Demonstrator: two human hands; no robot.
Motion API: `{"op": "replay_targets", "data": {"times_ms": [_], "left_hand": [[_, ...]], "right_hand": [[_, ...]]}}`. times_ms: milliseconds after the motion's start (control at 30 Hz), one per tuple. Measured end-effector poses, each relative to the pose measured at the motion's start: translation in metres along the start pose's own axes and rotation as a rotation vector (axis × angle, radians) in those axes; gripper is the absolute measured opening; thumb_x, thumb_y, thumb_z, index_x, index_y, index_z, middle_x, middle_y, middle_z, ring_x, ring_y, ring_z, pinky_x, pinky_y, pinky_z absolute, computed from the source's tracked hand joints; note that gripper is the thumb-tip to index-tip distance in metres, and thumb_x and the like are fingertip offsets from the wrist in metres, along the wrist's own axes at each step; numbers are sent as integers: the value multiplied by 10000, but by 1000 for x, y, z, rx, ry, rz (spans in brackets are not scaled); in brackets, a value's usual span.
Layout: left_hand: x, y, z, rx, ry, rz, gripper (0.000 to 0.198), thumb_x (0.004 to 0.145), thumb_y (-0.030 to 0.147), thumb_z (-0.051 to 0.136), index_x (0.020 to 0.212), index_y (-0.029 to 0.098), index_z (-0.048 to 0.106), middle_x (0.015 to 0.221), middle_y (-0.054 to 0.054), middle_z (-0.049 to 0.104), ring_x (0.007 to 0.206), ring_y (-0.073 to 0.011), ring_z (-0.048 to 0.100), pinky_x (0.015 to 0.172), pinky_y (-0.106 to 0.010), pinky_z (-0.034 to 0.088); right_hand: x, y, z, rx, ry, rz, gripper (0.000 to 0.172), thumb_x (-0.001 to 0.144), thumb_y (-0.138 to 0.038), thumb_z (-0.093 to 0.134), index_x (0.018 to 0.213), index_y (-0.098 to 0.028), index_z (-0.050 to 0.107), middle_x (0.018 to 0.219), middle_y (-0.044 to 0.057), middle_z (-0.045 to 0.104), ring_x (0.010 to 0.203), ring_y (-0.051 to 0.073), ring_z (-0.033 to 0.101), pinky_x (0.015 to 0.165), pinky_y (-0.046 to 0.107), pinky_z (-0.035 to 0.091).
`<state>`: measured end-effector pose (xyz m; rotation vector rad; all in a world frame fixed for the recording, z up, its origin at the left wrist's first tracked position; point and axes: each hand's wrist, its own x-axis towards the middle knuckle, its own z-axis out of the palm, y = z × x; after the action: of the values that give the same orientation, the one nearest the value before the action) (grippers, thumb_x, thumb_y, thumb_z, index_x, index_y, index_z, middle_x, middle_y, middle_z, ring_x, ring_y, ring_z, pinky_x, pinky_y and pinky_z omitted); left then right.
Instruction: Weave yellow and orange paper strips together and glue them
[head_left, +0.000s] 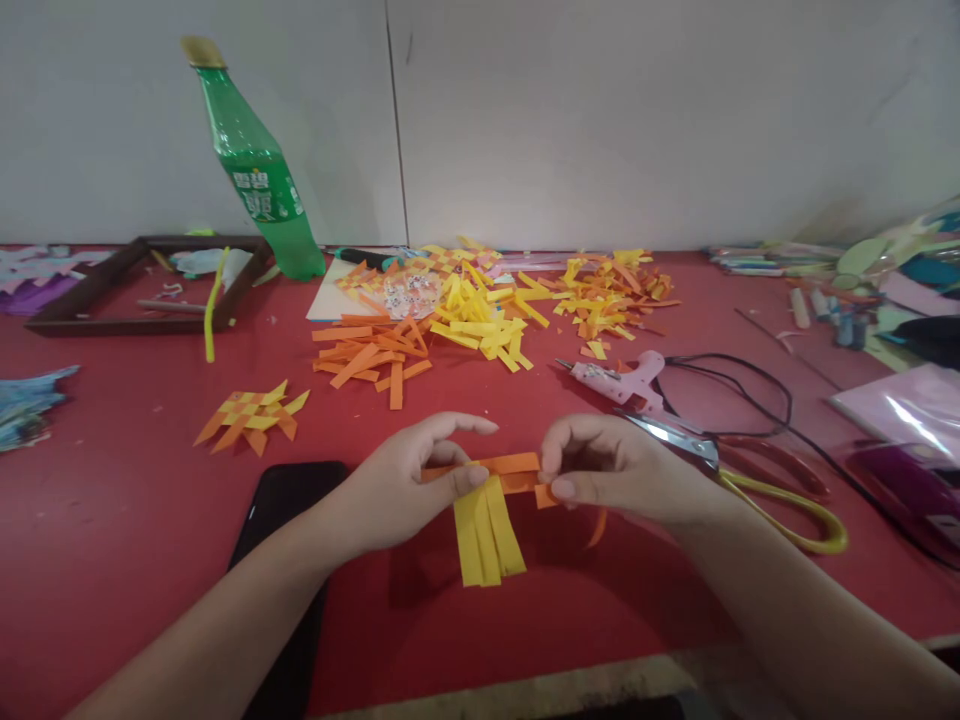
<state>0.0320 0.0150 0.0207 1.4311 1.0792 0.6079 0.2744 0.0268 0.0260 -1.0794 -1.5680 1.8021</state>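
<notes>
Strip-work at 6 o'clock of the red surface, held just above it: flat orange paper strip lying crosswise from 9 to 3 o'clock, with a few yellow paper strips hanging from it toward 6. Left hand pinching the orange strip and the yellow tops together, thumb in front, forefinger arched over. Right hand pinching the orange strip's 3 o'clock end between thumb and forefinger, other fingers curled, with a second orange piece curving down beneath it. Probably a weave in its opening row, judging by the finished orange-and-yellow woven paper star at 10 o'clock. For a clean result, hold the left pinch firm right at the crossing of yellow and orange, to stop any sliding. Draw the orange strip taut and level with the right hand, without creasing it. Nudge the yellow strips edge to edge and square to the orange before adding anything. Work low over the surface, or lay the piece flat, against twisting in the air. Take spares one at a time from the loose heap of orange paper strips and the heap of yellow paper strips at 12 o'clock. Mind the yellow-handled metal scissors just beside the right wrist at 3 o'clock, and the pink glue gun with its black cord at 1 o'clock; hot or cold, impossible to tell. Black phone partly under the left forearm at 8 o'clock: better not to lean on it.
</notes>
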Motion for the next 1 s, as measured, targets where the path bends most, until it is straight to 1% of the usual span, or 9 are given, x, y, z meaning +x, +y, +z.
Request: {"op": "replay_targets", "data": {"times_ms": [167, 233, 333, 433, 533, 633, 767, 900, 1000], "left_hand": [[1, 0, 0, -291, -74, -183, 435, 820, 411, 683, 1184, 196, 582, 697, 9, 643, 590, -138, 618, 527, -205, 455], [1, -3, 1, -240, -60, -196, 428, 815, 427, 687, 1163, 197, 587, 672, 11, 648, 578, -145, 617, 532, -214, 448], [1, -8, 3, 125, 54, -62, 407, 810, 415, 693, 1155, 215, 609, 730, -16, 685, 683, -194, 640, 638, -264, 451], [0, -12, 6, 531, 119, 143, 408, 847, 411, 648, 1205, 221, 605, 908, -73, 688, 876, -268, 622, 767, -336, 435], [0, -14, 5, 731, 128, 262, 368, 909, 406, 560, 1203, 187, 586, 1070, -120, 641, 1006, -305, 562, 855, -391, 405], [-2, -11, 2, 816, 118, 310, 196, 926, 330, 534, 1027, 174, 599, 1027, -105, 621, 962, -281, 538, 835, -387, 394], [-5, -4, 2, 811, -36, 320, 100, 910, 281, 555, 870, 189, 558, 858, -47, 599, 814, -224, 518, 716, -328, 383], [-7, -3, 7, 810, -117, 334, 107, 907, 273, 557, 848, 184, 559, 835, -42, 596, 792, -214, 505, 696, -319, 373], [-8, -5, 8, 782, -70, 359, 103, 927, 268, 529, 873, 187, 563, 834, -33, 597, 795, -206, 503, 704, -318, 374]], "right_hand": [[2, 6, -2, 166, -23, -2, 264, 693, -348, 798, 745, -180, 602, 652, -18, 631, 504, 70, 512, 466, 192, 418], [5, 8, -3, 171, 25, 4, 293, 679, -375, 804, 728, -181, 590, 622, -28, 612, 485, 64, 482, 445, 184, 380], [7, 8, -6, -17, 107, 17, 268, 683, -366, 797, 720, -175, 611, 637, -23, 611, 538, 78, 514, 501, 197, 405], [8, 10, -9, -377, 81, 32, 188, 740, -348, 746, 761, -182, 659, 678, -7, 644, 589, 109, 558, 563, 230, 433], [7, 12, -11, -682, 105, -87, 126, 778, -323, 717, 825, -211, 684, 812, 14, 681, 729, 152, 608, 695, 276, 463], [6, 12, -9, -775, 181, -270, 90, 827, -306, 675, 852, -220, 668, 958, 40, 673, 906, 184, 611, 839, 315, 450], [4, 7, -5, -754, 130, -353, 110, 863, -330, 646, 858, -222, 668, 903, 38, 667, 867, 173, 605, 803, 304, 446], [2, 3, -6, -813, -34, -283, 270, 740, -426, 770, 878, -214, 675, 899, 37, 649, 858, 183, 580, 764, 292, 435], [1, 2, -12, -919, -14, -184, 303, 759, -404, 750, 964, -213, 635, 939, 35, 638, 838, 174, 566, 729, 280, 431]]}}
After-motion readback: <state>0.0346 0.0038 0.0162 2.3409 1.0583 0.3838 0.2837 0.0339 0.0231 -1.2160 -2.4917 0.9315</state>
